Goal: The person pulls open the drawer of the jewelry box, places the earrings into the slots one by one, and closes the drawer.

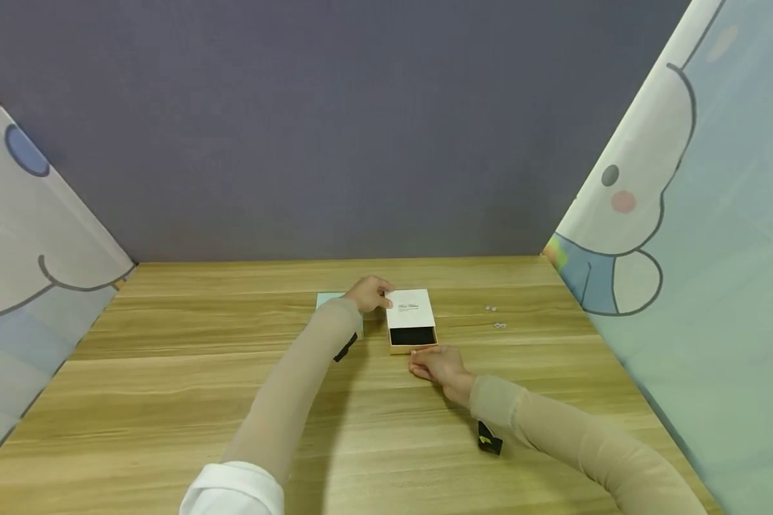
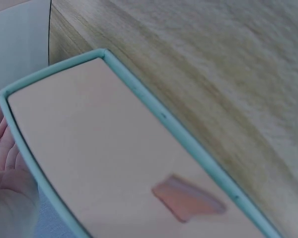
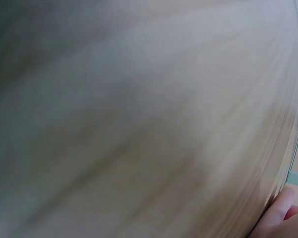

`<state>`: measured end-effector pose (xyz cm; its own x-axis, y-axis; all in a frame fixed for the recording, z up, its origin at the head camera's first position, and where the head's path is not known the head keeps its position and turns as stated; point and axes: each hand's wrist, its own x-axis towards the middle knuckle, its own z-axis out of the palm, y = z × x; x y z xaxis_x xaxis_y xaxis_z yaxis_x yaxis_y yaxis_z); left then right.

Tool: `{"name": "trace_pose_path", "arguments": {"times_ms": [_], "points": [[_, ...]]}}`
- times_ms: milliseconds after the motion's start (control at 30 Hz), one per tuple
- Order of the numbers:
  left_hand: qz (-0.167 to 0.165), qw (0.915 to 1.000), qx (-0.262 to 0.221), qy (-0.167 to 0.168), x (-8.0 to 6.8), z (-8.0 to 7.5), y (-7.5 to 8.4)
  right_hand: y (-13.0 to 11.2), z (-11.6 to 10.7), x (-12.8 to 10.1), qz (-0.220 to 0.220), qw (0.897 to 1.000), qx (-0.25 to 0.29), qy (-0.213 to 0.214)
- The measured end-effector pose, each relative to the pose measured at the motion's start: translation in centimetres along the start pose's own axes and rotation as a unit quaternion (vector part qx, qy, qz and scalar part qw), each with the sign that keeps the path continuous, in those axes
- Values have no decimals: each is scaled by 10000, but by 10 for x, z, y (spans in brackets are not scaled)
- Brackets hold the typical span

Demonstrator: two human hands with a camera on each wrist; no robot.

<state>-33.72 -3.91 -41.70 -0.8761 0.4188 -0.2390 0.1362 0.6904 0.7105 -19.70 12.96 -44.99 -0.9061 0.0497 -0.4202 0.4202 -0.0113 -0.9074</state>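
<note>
While the left hand (image 1: 370, 293) gripped the white sleeve of the small drawer box (image 1: 411, 309) mid-table, apparently to steady it, the right hand (image 1: 439, 365) pinched its drawer's front edge, the dark-lined tray (image 1: 412, 336) standing partly drawn out.

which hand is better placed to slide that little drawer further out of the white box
Probably the right. The right hand sits at the open drawer end nearest the person, fingers by its front edge. The left hand rests on the white box at its far corner, suited to steadying it.
</note>
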Motion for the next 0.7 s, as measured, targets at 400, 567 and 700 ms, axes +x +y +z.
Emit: {"name": "trace_pose_path", "arguments": {"times_ms": [400, 567, 700], "points": [[20, 9999, -53, 129, -6, 2, 4, 0, -5, -10, -223, 9995, 80, -225], [53, 9999, -38, 95, -7, 2, 4, 0, -4, -12, -108, 9999, -32, -122], [85, 9999, -39, 117, -7, 3, 2, 3, -5, -13, -250, 9994, 21, -248]]}}
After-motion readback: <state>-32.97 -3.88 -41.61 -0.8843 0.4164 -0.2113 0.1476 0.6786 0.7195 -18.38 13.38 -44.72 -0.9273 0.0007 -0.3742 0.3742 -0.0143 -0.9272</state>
